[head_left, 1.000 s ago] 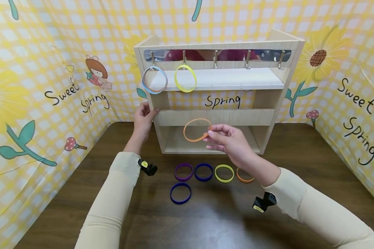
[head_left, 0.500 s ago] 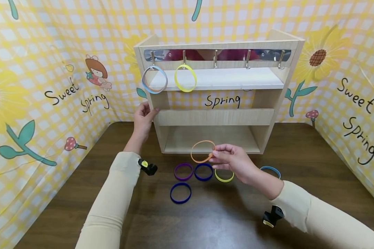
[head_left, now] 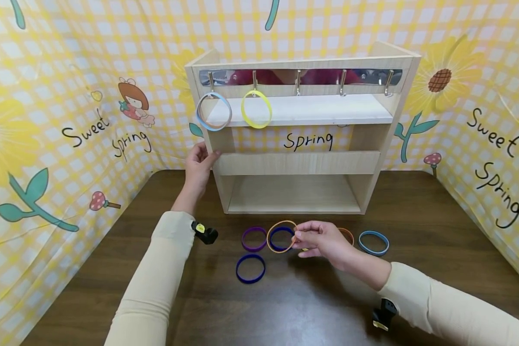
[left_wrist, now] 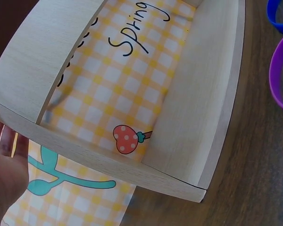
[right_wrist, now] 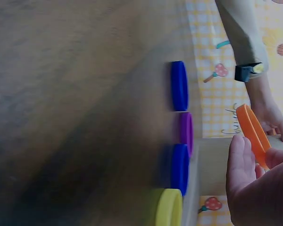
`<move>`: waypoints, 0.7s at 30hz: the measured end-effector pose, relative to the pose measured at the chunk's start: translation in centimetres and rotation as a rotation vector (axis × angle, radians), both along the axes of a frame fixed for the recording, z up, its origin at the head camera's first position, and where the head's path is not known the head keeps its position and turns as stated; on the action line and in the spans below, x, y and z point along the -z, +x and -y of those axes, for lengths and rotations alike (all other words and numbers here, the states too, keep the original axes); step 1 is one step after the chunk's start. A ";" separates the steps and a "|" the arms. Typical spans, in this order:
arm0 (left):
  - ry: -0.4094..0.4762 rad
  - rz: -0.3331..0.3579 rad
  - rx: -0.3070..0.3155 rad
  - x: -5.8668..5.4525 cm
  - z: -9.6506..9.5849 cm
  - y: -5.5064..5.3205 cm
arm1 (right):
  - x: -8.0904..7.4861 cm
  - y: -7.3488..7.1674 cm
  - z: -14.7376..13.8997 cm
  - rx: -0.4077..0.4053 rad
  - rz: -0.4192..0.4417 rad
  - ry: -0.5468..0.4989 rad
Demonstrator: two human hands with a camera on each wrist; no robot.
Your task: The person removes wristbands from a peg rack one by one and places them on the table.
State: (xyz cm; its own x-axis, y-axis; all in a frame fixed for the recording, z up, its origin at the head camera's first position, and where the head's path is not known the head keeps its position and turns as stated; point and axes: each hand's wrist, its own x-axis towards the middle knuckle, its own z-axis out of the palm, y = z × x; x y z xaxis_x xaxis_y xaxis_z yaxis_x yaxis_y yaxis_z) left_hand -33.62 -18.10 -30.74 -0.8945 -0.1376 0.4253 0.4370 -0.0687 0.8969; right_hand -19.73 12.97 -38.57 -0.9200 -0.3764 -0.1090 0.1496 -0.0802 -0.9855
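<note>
My right hand (head_left: 328,244) pinches an orange silicone wristband (right_wrist: 251,132) by its right edge. In the head view the band appears in front of a blue wristband (head_left: 271,244); how far above the table it hangs is hard to tell. My left hand (head_left: 197,166) grips the left side panel of a wooden shelf rack (head_left: 300,163), thumb in front. Behind the right hand, a yellow wristband (right_wrist: 163,212) and another orange wristband (head_left: 348,234) are partly hidden. A purple wristband (head_left: 243,245) and a second dark blue wristband (head_left: 251,281) lie to the left.
On the table (head_left: 259,317) a light blue wristband (head_left: 374,253) lies at the right. A metal strip with several hooks (head_left: 299,82) crosses the rack's top. A blue-and-orange pair of bands (head_left: 230,115) hangs on the first hook, a yellow band (head_left: 270,110) on the second.
My right hand has come down from in front of the rack towards the row of wristbands, still pinching the orange one. The light blue band has come into view. My left hand stays put.
</note>
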 end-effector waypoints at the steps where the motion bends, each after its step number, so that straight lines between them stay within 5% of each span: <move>1: -0.002 0.001 -0.002 0.0 0.0 0.0 | 0.2 0.1 0.0 -0.003 0.004 0.007; 21: 0.014 -0.001 0.007 0.0 0.0 0.0 | 3.0 0.7 -0.5 -0.090 0.038 0.107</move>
